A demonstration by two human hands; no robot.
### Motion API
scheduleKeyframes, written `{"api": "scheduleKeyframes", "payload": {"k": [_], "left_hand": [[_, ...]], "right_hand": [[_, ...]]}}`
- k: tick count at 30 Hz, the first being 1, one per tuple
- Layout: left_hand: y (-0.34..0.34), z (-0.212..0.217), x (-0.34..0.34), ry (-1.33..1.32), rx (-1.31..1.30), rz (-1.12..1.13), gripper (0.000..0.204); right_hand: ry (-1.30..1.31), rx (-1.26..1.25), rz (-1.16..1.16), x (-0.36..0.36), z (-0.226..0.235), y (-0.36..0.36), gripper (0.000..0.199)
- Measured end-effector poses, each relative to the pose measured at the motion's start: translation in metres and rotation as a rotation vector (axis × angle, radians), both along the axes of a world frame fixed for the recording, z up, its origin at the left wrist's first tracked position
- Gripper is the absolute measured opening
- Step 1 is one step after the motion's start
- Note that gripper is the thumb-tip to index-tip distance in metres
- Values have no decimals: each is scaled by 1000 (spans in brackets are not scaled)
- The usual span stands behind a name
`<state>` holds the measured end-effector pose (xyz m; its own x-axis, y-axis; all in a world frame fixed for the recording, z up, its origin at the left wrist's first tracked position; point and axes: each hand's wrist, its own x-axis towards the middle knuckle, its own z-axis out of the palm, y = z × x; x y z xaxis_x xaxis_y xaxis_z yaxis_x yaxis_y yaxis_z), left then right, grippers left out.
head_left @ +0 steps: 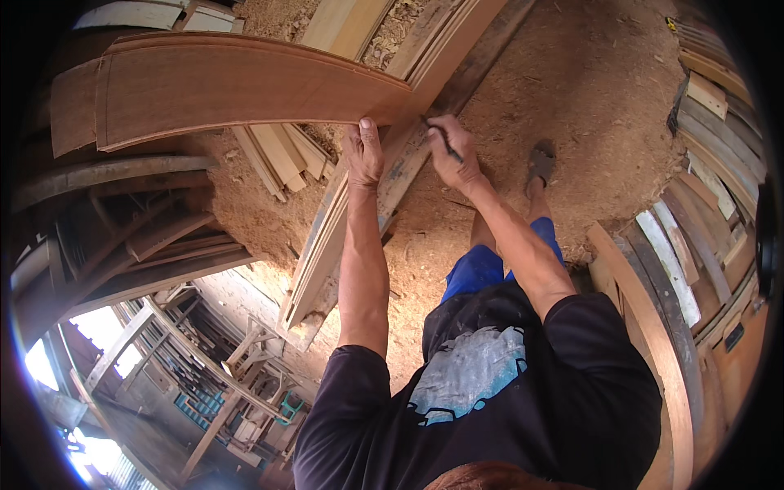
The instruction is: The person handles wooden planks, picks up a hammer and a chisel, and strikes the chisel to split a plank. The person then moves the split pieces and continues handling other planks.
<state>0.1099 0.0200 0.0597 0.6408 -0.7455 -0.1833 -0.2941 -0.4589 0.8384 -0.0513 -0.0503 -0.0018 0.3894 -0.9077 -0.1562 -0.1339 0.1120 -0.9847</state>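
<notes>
A wide reddish-brown wooden board (220, 86) reaches from the far left to the middle, its right end lying across a long stack of planks (327, 237). My left hand (363, 155) grips the board's near edge close to that end. Its thumb is up against the edge, and the other fingers are partly hidden. In my right hand (456, 155) is a thin dark pencil (445, 140), pinched between the fingers. The pencil's tip is at the stack, just right of the board's end; whether it touches the wood I cannot tell.
Pale loose planks (278, 155) lie on the sawdust-covered ground (588, 106) beneath the board. Lumber (694, 220) is piled along the right side, with a long curved plank (653, 343) near me. Lower left are wooden racks (220, 376) and a green plastic item (290, 406).
</notes>
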Motion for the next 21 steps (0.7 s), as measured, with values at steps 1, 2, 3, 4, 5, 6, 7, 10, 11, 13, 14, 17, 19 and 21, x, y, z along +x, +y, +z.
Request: {"api": "scheduleKeyframes", "payload": {"k": [1, 2, 3, 4, 5, 6, 7, 10, 11, 13, 14, 17, 19, 21], "left_hand": [[-2, -1, -1, -44, -89, -5, 66], [-4, -2, -2, -89, -178, -11, 64], [-8, -5, -1, -131, -267, -25, 62], [-4, -6, 2, -90, -218, -32, 62], [2, -8, 7, -48, -170, -40, 62], [-2, -1, 5, -8, -128, -49, 62], [-7, 4, -3, 95, -233, 17, 58], [-16, 13, -16, 182, -397, 93, 49], [-11, 3, -11, 63, -353, 41, 46], [-11, -1, -5, -120, -205, -44, 44], [-11, -3, -3, -188, -100, -73, 43], [-13, -9, 5, -130, -45, -66, 41], [-8, -26, 9, -121, -41, -35, 39], [-8, -20, 9, -235, -7, -74, 41]], "right_hand": [[-3, 10, -20, -3, -3, -2, 17], [-4, -44, -84, -7, -5, -4, 20], [-34, -34, -46, -10, 3, -6, 22], [-63, -25, -3, -16, 17, -7, 23], [-91, -15, 40, -21, 25, -6, 25], [-73, 4, 55, -28, 26, -7, 26], [-54, 23, 70, -37, 22, -7, 27], [107, -13, 73, -58, 9, -5, 29], [176, -39, 70, -64, 4, -4, 30], [234, -54, 63, -76, 2, -8, 28], [235, 68, 57, -84, 3, -6, 28], [447, 171, 113, -102, 0, -14, 24], [615, 283, 147, -129, -6, -21, 22], [794, 302, 84, -153, -2, -22, 24]]}}
